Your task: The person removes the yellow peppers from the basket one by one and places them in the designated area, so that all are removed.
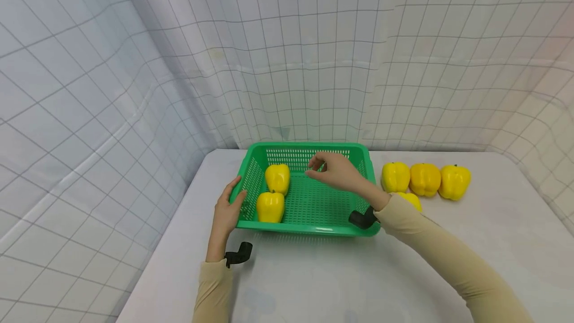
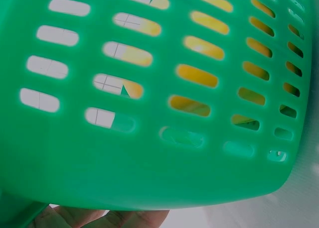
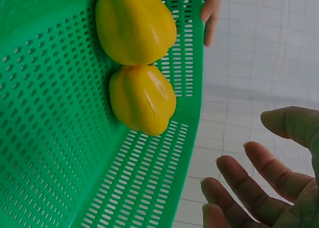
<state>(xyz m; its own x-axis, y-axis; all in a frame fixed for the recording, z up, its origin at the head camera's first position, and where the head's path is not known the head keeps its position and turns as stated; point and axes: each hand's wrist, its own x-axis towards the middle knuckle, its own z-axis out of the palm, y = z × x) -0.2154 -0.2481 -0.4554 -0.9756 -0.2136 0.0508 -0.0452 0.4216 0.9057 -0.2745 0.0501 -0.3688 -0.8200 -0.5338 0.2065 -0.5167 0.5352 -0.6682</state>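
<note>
My left hand (image 1: 227, 209) grips the left rim of a green plastic basket (image 1: 309, 229), with the thumb at the inner side. Its fingers (image 2: 132, 219) show at the rim in the left wrist view. Two yellow bell peppers sit against the basket's left side, a rear one (image 1: 277, 178) and a front one (image 1: 270, 208). Over the middle of the basket hovers my right hand (image 1: 336, 169), fingers loosely bent and holding nothing. The right wrist view shows its spread fingers (image 3: 254, 190) and the two peppers touching each other.
Right of the basket, several more yellow peppers stand on the white table (image 1: 287, 283): a left one (image 1: 395, 177), a deeper yellow one (image 1: 425, 179), a right one (image 1: 455, 182), and one (image 1: 411, 200) partly behind my right sleeve. A grid-patterned white curtain (image 1: 314, 64) hangs behind.
</note>
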